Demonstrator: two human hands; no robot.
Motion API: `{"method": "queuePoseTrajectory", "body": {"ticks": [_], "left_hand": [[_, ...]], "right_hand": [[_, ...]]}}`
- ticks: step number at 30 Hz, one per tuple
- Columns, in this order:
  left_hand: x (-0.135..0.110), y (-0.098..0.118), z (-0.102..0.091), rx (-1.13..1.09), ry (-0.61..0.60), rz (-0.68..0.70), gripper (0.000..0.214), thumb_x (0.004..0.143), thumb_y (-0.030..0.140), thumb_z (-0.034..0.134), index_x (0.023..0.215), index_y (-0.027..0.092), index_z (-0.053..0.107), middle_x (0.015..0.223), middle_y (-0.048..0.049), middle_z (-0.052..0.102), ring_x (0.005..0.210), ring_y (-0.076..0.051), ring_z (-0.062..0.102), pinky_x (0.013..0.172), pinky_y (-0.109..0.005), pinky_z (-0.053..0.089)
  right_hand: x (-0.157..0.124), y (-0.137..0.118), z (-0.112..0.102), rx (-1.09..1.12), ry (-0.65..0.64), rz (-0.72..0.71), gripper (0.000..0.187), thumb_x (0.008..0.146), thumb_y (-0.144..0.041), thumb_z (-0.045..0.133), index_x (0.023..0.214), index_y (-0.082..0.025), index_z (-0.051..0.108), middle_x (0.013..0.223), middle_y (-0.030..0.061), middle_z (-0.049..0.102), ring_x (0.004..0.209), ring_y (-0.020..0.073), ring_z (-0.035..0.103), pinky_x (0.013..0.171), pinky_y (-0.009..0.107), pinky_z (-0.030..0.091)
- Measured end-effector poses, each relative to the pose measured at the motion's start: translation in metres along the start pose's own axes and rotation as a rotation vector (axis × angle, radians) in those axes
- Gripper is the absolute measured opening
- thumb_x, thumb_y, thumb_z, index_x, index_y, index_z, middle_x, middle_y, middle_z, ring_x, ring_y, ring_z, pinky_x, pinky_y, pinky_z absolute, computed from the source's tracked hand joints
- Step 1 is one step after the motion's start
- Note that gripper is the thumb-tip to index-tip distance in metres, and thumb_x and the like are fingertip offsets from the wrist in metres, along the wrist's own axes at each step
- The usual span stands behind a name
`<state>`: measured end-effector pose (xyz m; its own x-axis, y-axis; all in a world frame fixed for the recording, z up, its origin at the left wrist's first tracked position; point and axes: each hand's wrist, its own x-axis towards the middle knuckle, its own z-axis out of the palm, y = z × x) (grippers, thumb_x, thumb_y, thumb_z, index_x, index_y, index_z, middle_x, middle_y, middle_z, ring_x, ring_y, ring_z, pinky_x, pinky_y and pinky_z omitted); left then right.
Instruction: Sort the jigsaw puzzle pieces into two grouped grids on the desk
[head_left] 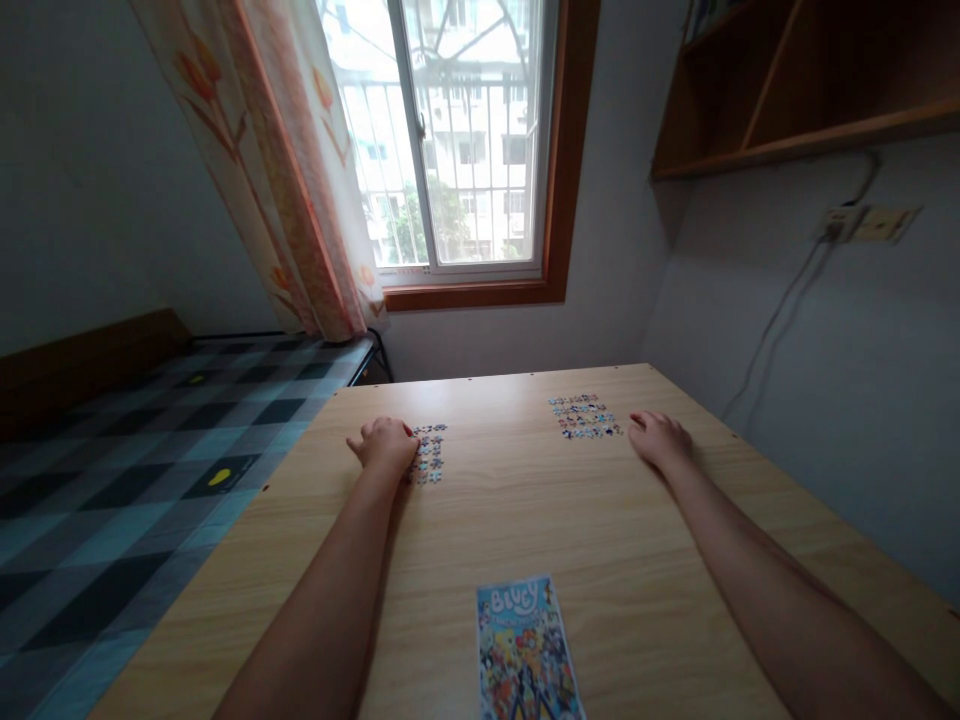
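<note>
Both arms reach forward over a light wooden table (495, 520). My left hand (384, 445) is on the left side with its fingers apart, its inner edge right against a block of small jigsaw puzzle pieces (430, 462) laid in rows and partly covering it. My right hand (661, 438) rests on the tabletop just right of a second group of puzzle pieces (585, 418), also in rows; its fingers are loosely bent and I see nothing in them. Closer to me lies a colourful picture sheet (525, 650) with "Bluey" printed at the top, cut off by the lower frame edge.
A bed with a checked cover (247, 430) stands along the table's left side. Beyond the table are a window (472, 150) and a flowered curtain (277, 180). A wooden wall shelf (810, 130) and a socket with a cable (844, 222) are at right.
</note>
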<state>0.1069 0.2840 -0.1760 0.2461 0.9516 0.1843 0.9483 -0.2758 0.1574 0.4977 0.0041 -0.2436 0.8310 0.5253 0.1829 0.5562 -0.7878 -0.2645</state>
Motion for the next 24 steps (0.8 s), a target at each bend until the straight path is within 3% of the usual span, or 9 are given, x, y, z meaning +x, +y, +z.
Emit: {"method": "queuePoseTrajectory", "body": {"ticks": [5, 10, 14, 16, 20, 24], "left_hand": [[0.003, -0.002, -0.013, -0.122, -0.06, -0.072, 0.018, 0.076, 0.042, 0.07, 0.086, 0.03, 0.079, 0.104, -0.0096, 0.076, 0.111, -0.036, 0.063, 0.1, -0.054, 0.043], [0.007, -0.004, -0.042, -0.349, -0.147, -0.045, 0.023, 0.076, 0.041, 0.071, 0.09, 0.023, 0.078, 0.072, -0.0038, 0.074, 0.076, -0.022, 0.069, 0.072, -0.033, 0.05], [-0.002, 0.01, -0.066, -0.505, -0.147, 0.113, 0.024, 0.08, 0.036, 0.067, 0.09, 0.017, 0.076, 0.075, -0.0049, 0.073, 0.06, -0.016, 0.062, 0.058, -0.028, 0.046], [-0.011, 0.025, -0.07, -0.556, -0.224, 0.269, 0.02, 0.078, 0.034, 0.067, 0.087, 0.017, 0.076, 0.074, -0.0043, 0.073, 0.061, -0.016, 0.062, 0.058, -0.027, 0.046], [-0.038, 0.062, -0.051, -0.577, -0.352, 0.577, 0.011, 0.076, 0.026, 0.068, 0.079, 0.019, 0.077, 0.076, -0.0026, 0.075, 0.072, -0.018, 0.066, 0.068, -0.028, 0.049], [-0.074, 0.096, -0.012, -0.588, -0.404, 0.686, 0.012, 0.076, 0.017, 0.066, 0.079, 0.02, 0.078, 0.077, -0.0012, 0.076, 0.074, -0.017, 0.067, 0.072, -0.027, 0.049]], "right_hand": [[0.001, 0.001, 0.002, 0.009, -0.001, -0.008, 0.045, 0.094, -0.037, 0.047, 0.133, -0.026, 0.067, 0.139, 0.0073, 0.062, 0.121, 0.0268, 0.059, 0.106, 0.038, 0.044], [0.0, 0.001, 0.001, 0.017, 0.004, -0.007, 0.045, 0.093, -0.036, 0.047, 0.133, -0.027, 0.067, 0.139, 0.007, 0.062, 0.121, 0.0268, 0.058, 0.107, 0.038, 0.043], [-0.001, -0.001, -0.001, 0.021, 0.007, -0.003, 0.045, 0.093, -0.036, 0.048, 0.132, -0.027, 0.067, 0.138, 0.0071, 0.062, 0.122, 0.0274, 0.058, 0.107, 0.038, 0.043], [-0.002, -0.002, -0.003, 0.025, 0.008, -0.001, 0.045, 0.092, -0.036, 0.049, 0.131, -0.026, 0.068, 0.138, 0.0073, 0.063, 0.122, 0.0272, 0.058, 0.106, 0.038, 0.044], [-0.005, -0.004, -0.007, 0.033, 0.016, -0.008, 0.042, 0.092, -0.035, 0.05, 0.127, -0.025, 0.07, 0.134, 0.007, 0.065, 0.119, 0.0256, 0.059, 0.103, 0.035, 0.045], [-0.008, -0.007, -0.011, 0.032, 0.043, -0.023, 0.04, 0.094, -0.035, 0.046, 0.124, -0.027, 0.071, 0.137, 0.0041, 0.063, 0.119, 0.0253, 0.059, 0.101, 0.035, 0.045]]}}
